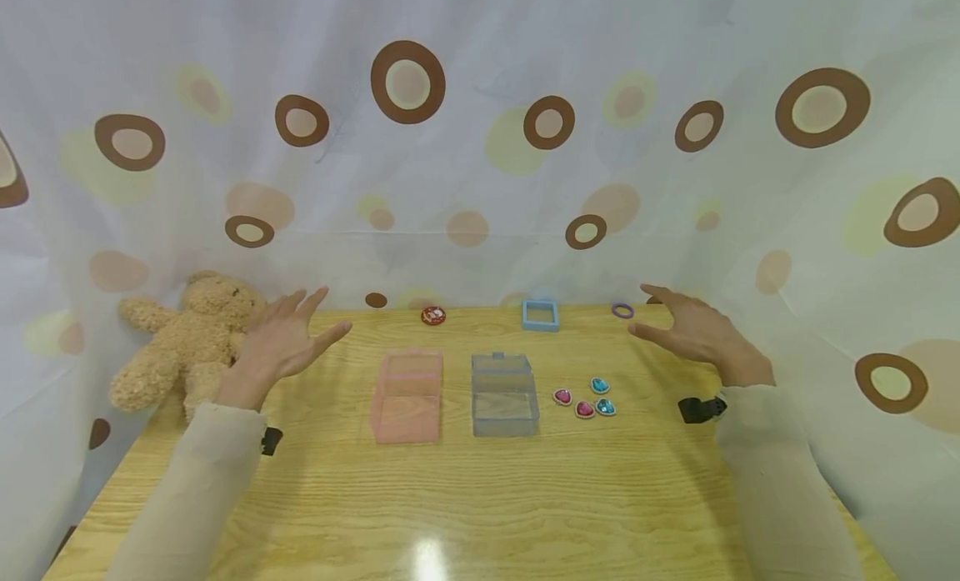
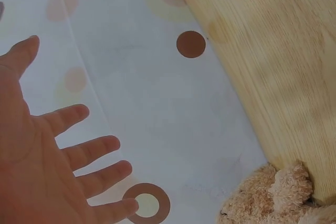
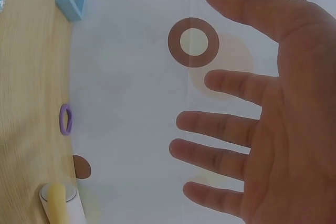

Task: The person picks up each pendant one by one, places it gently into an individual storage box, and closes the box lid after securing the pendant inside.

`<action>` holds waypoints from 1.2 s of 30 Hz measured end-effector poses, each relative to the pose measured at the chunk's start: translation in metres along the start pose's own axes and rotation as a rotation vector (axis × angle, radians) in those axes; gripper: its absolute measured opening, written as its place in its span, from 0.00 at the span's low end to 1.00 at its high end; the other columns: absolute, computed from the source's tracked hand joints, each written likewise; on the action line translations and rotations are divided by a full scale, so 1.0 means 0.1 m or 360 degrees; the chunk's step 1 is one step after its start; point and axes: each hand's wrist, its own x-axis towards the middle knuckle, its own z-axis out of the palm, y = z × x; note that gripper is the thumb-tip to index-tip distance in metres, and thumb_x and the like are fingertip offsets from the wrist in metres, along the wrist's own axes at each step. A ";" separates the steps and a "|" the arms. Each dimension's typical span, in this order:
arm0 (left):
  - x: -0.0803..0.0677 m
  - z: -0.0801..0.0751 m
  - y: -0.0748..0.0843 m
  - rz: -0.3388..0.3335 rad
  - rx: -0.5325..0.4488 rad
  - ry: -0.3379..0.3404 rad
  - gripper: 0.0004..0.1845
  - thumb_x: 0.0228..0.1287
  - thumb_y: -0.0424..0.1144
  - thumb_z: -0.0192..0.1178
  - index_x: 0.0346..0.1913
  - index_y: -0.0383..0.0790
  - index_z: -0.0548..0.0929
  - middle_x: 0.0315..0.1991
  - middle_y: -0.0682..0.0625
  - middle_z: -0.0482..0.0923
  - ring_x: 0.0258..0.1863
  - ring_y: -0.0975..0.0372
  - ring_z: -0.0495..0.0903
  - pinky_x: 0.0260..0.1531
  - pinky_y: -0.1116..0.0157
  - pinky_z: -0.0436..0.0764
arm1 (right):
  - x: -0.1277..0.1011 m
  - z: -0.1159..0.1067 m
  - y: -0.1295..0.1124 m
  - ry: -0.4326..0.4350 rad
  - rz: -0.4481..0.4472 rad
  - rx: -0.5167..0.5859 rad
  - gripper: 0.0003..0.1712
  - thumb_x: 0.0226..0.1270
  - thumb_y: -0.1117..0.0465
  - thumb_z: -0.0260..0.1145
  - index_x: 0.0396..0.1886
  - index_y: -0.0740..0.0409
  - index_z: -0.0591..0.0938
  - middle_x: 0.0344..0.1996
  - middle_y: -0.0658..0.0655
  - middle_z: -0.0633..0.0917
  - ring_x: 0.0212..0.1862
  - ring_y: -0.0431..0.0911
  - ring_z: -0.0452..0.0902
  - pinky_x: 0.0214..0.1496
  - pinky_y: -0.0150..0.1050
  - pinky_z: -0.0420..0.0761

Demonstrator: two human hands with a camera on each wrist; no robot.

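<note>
A light wood-grain surface (image 1: 465,498) sits inside a white curtain (image 1: 480,189) printed with brown and yellow rings, which closes off the back and both sides. At the middle stand a pink box (image 1: 407,396) and, just beside it, a blue-grey box (image 1: 504,394), both open. Four heart gems (image 1: 585,398), two pink and two blue, lie clustered right of the boxes. Along the far edge lie a red disc (image 1: 432,316), a blue square frame (image 1: 540,314) and a purple ring (image 1: 622,311). A teddy bear (image 1: 180,348) leans at the left edge. The near half of the surface is bare wood. The left hand (image 1: 281,343) hovers near the bear, fingers spread, holding nothing. The right hand (image 1: 693,331) hovers near the purple ring, fingers likewise spread, seemingly touching nothing.
</note>
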 end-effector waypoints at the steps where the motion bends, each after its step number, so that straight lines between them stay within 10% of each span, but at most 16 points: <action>1: 0.00 0.00 0.00 0.0005 -0.0013 -0.0002 0.50 0.67 0.77 0.34 0.81 0.47 0.48 0.79 0.32 0.47 0.75 0.32 0.50 0.69 0.29 0.49 | 0.00 0.00 0.00 0.0003 -0.0004 0.0007 0.52 0.69 0.29 0.55 0.80 0.55 0.54 0.70 0.69 0.71 0.69 0.71 0.66 0.62 0.71 0.70; 36: -0.07 0.30 0.30 0.0104 -0.0820 -0.0011 0.36 0.71 0.61 0.55 0.74 0.45 0.67 0.73 0.41 0.68 0.70 0.43 0.69 0.62 0.41 0.74 | -0.01 0.21 -0.07 0.0019 -0.0206 0.0303 0.32 0.72 0.45 0.64 0.68 0.56 0.73 0.57 0.68 0.83 0.53 0.61 0.83 0.49 0.56 0.84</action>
